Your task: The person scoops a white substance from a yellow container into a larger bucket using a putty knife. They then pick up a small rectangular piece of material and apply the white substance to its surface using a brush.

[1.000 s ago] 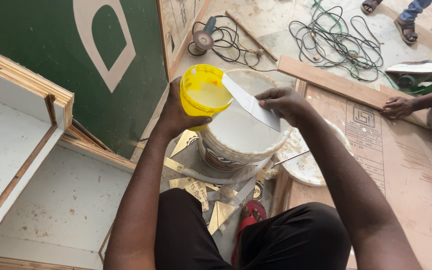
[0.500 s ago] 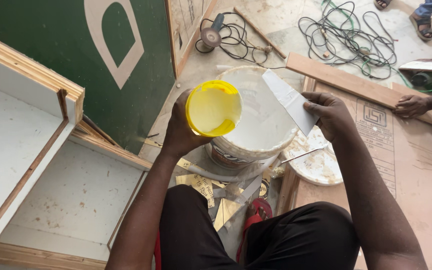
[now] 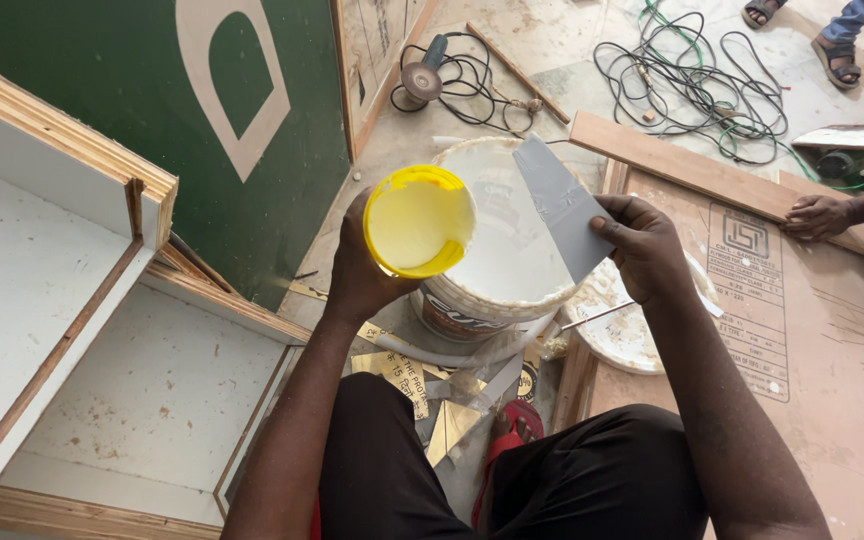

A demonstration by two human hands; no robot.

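Now the yellow cup [image 3: 419,220] sits in the left hand [image 3: 360,270], grip wrapped round its side and base, tilted so its open mouth faces the camera; it hangs over the near-left rim of the white bucket [image 3: 497,250], which stands on the floor between the person's knees. Inside the cup looks pale yellow; whether it carries any material I cannot tell. Right hand [image 3: 642,240] pinches the lower end of a flat grey scraper blade [image 3: 557,205], its wide end angled up over the bucket's white contents. Step in hand, by my reading: moving filler between bucket and cup with the blade. Next move likely calls for bringing blade edge to the cup's mouth, keeping the cup steady above the bucket so drips fall back in. Outward: a white lid [image 3: 627,330] just right of the bucket, plywood sheet [image 3: 832,350] under it, tangled cables [image 3: 697,85], an angle grinder [image 3: 422,80], another person's hand [image 3: 820,215] on a plank [image 3: 672,160].
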